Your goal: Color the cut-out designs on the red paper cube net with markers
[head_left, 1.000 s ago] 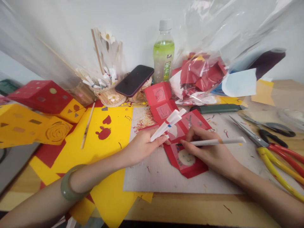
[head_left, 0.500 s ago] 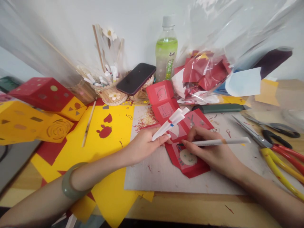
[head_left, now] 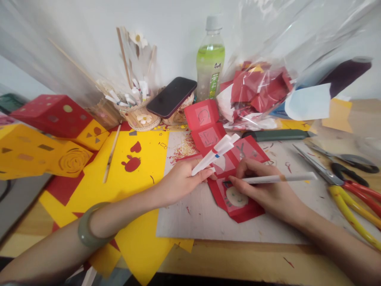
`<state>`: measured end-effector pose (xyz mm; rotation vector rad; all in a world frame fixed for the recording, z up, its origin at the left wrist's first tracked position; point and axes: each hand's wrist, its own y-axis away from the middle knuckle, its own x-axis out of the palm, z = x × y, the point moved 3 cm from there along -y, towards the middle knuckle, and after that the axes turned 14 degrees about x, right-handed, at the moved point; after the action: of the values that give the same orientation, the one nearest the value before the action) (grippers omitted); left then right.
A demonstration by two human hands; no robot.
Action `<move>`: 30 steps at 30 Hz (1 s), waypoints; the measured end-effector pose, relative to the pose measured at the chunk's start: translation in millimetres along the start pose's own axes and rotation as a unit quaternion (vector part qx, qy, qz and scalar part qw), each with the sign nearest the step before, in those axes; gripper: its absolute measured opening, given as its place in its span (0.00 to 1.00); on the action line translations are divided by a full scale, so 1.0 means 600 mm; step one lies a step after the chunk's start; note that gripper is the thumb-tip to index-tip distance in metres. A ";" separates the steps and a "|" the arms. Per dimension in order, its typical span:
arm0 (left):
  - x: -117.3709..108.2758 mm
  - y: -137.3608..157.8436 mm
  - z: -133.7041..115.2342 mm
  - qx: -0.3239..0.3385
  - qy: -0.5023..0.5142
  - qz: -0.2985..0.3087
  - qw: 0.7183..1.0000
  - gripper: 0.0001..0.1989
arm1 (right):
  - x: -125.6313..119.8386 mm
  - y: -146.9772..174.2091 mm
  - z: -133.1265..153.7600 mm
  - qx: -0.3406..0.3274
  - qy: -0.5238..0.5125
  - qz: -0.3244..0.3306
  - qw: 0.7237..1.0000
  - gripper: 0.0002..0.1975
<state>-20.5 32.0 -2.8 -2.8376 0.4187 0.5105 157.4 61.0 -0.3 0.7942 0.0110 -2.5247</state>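
Observation:
My left hand (head_left: 186, 176) is closed around several white marker pens (head_left: 216, 153), its fingertips at the edge of a red paper cutout (head_left: 239, 217). My right hand (head_left: 262, 186) grips another white pen (head_left: 279, 178) like a writing tool. That pen's dark tip is on a panel bearing a pale round face drawing (head_left: 236, 197). The cutout lies unfolded on a grey board (head_left: 190, 222), with drawings on its other panels; my hands cover parts of it.
Left of the board lie yellow paper (head_left: 151, 159) and a wooden stick (head_left: 112, 153). Red and yellow paper boxes (head_left: 53, 115) stand far left. Behind are a phone (head_left: 172, 97), a bottle (head_left: 210, 59) and a bag of red scraps (head_left: 258, 89). Scissors (head_left: 336, 180) and a green cutter (head_left: 276, 135) lie right.
The view has shifted very slightly. Both hands keep their grips and nearly the same places, with the right-hand pen still on the face panel.

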 end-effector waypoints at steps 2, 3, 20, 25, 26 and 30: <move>0.001 0.000 0.002 -0.002 0.004 0.000 1.000 0.10 | 0.000 0.000 0.000 0.001 0.002 -0.005 1.000 0.10; 0.001 0.000 0.002 -0.003 0.004 0.001 1.000 0.10 | 0.000 -0.001 0.000 0.001 0.005 -0.006 1.000 0.10; 0.001 -0.001 0.001 -0.002 0.013 -0.001 1.000 0.09 | 0.001 0.000 -0.001 0.000 -0.002 0.007 1.000 0.10; 0.001 0.001 0.004 -0.006 0.017 -0.002 1.000 0.09 | 0.001 0.001 -0.002 0.002 0.004 0.013 1.000 0.10; 0.001 0.001 0.004 -0.002 0.019 -0.003 1.000 0.09 | 0.001 0.001 -0.002 0.001 0.006 0.013 1.000 0.10; 0.000 0.000 0.002 0.002 0.015 -0.001 1.000 0.09 | 0.000 0.002 -0.001 0.000 0.004 0.011 1.000 0.10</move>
<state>-20.9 32.1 -3.9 -2.8447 0.4232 0.4657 158.5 60.0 -0.6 0.7994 0.0056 -2.5003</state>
